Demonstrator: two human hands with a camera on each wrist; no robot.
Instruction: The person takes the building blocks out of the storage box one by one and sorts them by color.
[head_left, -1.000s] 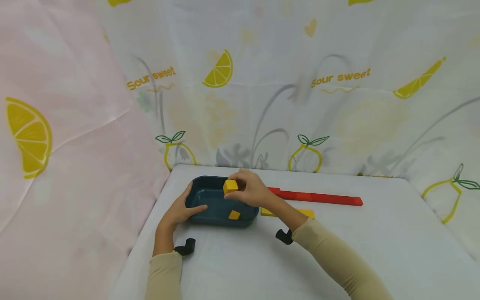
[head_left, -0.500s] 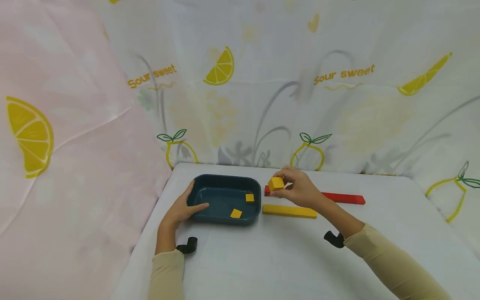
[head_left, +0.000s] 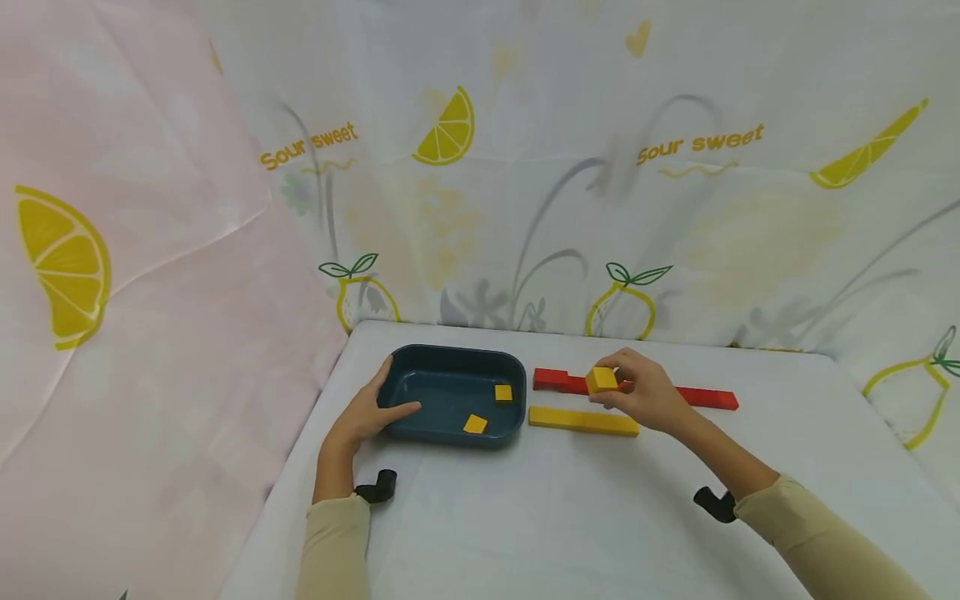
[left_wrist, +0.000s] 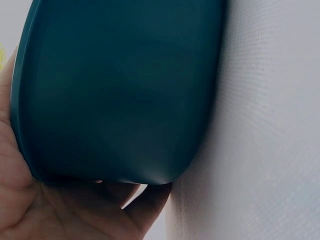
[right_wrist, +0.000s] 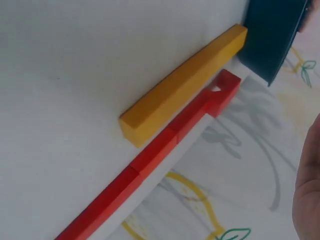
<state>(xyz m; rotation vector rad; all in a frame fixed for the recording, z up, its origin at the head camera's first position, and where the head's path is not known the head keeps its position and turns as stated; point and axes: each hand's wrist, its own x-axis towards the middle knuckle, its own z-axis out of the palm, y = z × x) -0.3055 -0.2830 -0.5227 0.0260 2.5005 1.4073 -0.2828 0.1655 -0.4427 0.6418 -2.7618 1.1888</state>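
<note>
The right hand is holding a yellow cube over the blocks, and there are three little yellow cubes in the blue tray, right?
Not quite: the blue tray holds two little yellow cubes, not three; the head view shows it. The right hand does hold a yellow cube over the blocks.

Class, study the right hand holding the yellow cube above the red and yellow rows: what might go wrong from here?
1. The small yellow cube, pinched by the right hand, might slip and tumble.
2. Set down carelessly, it might knock the long yellow block row or red block row crooked.
</note>
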